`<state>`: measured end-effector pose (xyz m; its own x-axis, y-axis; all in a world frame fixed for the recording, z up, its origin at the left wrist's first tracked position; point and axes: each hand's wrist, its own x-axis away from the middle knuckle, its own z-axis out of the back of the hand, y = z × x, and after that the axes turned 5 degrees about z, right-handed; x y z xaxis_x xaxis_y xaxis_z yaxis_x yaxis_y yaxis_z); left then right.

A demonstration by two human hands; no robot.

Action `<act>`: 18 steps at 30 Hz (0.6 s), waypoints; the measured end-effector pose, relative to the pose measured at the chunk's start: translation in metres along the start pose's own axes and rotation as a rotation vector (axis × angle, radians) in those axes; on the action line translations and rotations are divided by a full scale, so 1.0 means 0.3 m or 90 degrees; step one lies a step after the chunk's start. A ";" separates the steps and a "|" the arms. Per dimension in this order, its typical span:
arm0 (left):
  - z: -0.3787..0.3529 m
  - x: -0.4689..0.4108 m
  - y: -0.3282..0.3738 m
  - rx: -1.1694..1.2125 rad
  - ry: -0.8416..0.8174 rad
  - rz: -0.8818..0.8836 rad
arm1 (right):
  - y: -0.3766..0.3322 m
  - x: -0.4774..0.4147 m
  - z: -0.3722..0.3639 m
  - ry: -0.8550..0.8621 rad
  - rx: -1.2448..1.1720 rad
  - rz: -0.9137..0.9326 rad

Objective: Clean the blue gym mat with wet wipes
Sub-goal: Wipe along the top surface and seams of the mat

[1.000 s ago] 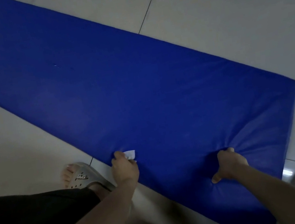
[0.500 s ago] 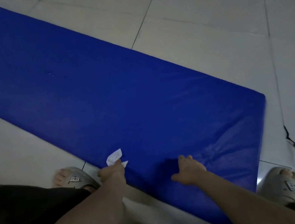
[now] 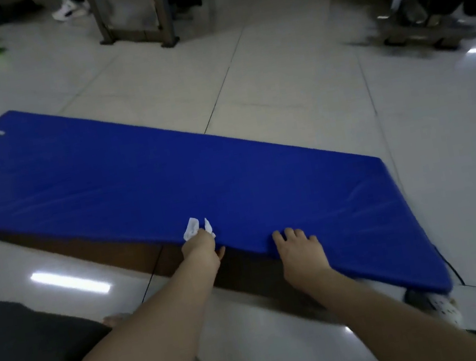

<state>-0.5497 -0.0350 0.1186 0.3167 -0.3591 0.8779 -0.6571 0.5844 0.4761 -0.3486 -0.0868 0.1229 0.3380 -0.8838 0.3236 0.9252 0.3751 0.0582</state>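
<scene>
The blue gym mat [image 3: 165, 174] stretches from the left edge to the lower right of the frame on the pale tiled floor [image 3: 294, 91]. It is a thick, smooth, glossy pad with blurred white lettering at its far left end. Its near long edge is raised off the floor, with dark shadow beneath. The left hand [image 3: 199, 250], at lower centre, clutches a crumpled white wet wipe [image 3: 191, 228] against that raised edge. The right hand [image 3: 301, 248], just beside it, grasps the same edge, fingers curled over the top.
</scene>
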 end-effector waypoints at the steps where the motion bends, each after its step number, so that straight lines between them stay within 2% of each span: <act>1: -0.030 0.038 0.013 -0.012 -0.010 0.018 | 0.042 -0.001 0.037 0.017 0.009 -0.010; 3: -0.100 0.123 0.022 -0.031 -0.039 0.033 | 0.130 0.007 0.108 0.052 0.030 -0.026; 10: -0.293 0.299 -0.064 -0.184 -0.182 -0.043 | 0.446 0.051 0.227 0.109 0.092 -0.087; 14: -0.439 0.313 -0.164 -0.249 -0.216 0.021 | 0.617 0.106 0.233 0.064 0.104 -0.132; 18: -0.565 0.326 -0.326 -0.312 -0.237 0.104 | 0.758 0.220 0.197 0.005 0.081 -0.231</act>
<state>-0.3386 -0.0040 0.1665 -0.0777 -0.4140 0.9069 -0.2595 0.8867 0.3826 -0.1263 -0.0432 0.2132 -0.0061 -0.9675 0.2529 0.9562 0.0683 0.2845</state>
